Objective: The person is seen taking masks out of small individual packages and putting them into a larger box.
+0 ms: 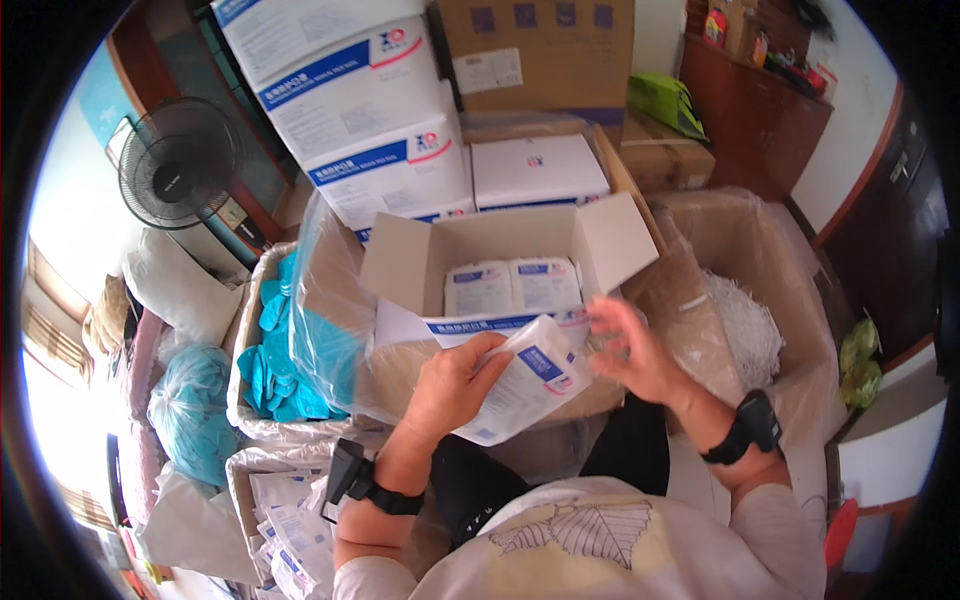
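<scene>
The left hand (452, 385) pinches 1 white packet (525, 392) along its left side, the long axis slanting away rightward toward the open white box (618, 245) just beyond. The right hand (640, 355), nearer the packet's far end, has loose, spread fingers; contact I can't tell.

Packets (480, 290) are sitting inside the open box (510, 238), stacked boxes (375, 115) rising behind, leftward. Right, a big carton (803, 300) is holding perhaps loose straps (742, 328).
</scene>
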Tool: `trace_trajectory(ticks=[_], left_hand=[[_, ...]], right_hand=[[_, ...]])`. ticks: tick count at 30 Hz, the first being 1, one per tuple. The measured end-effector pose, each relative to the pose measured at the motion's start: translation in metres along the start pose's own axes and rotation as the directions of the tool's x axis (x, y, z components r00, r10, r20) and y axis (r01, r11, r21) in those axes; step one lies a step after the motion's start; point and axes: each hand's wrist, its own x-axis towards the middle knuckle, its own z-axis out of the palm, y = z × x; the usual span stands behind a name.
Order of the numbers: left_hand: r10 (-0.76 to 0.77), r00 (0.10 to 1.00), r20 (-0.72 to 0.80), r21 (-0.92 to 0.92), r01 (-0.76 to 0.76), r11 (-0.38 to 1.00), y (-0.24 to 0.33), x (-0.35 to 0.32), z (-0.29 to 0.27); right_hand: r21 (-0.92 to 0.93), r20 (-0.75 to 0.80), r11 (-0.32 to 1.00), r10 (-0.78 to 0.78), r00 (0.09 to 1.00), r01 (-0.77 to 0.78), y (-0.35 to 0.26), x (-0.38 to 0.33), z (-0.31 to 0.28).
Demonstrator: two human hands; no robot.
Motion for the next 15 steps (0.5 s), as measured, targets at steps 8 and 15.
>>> trace_trajectory(ticks=[8,15], left_hand=[[0.147,0.923,0.355,0.346,-0.276,0.897,0.024,-0.033,0.008],[-0.021,0.912,0.409,0.145,-0.042,0.988,-0.017,-0.070,0.036]], right_hand=[[-0.225,0.852,0.964,0.126,0.508,0.138,-0.030,0.017,0.015],[-0.199,0.840,0.933,0.005,0.542,0.300,0.003,-0.034,0.055]])
